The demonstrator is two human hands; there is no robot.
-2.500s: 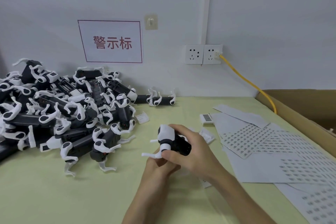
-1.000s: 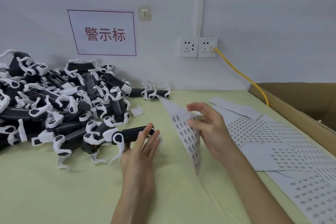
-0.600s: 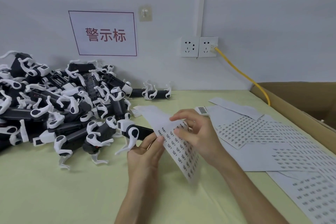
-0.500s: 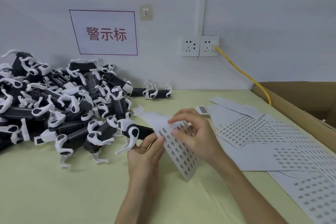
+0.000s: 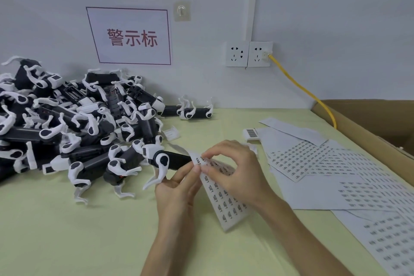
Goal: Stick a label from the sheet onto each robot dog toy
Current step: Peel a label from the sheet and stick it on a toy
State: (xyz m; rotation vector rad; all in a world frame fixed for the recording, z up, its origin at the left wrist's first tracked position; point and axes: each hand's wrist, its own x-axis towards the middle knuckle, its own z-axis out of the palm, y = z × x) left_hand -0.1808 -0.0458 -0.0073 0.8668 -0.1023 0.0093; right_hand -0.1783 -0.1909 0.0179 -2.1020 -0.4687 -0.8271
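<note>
A black-and-white robot dog toy lies across my left hand, which grips it and also pinches the left edge of a label sheet. My right hand curls over the sheet's upper part, its thumb and forefinger pinching at a small label near the top edge. The sheet hangs down between both hands above the table. A large pile of robot dog toys fills the left side of the table.
More label sheets lie spread on the right of the yellow-green table. An open cardboard box stands at the far right. A single toy lies by the wall; a yellow cable runs from the sockets.
My right hand picked up a label sheet and brought it to my left hand, which moved the toy leftward. Both hands now hold the sheet, and the right fingers have closed on its top edge.
</note>
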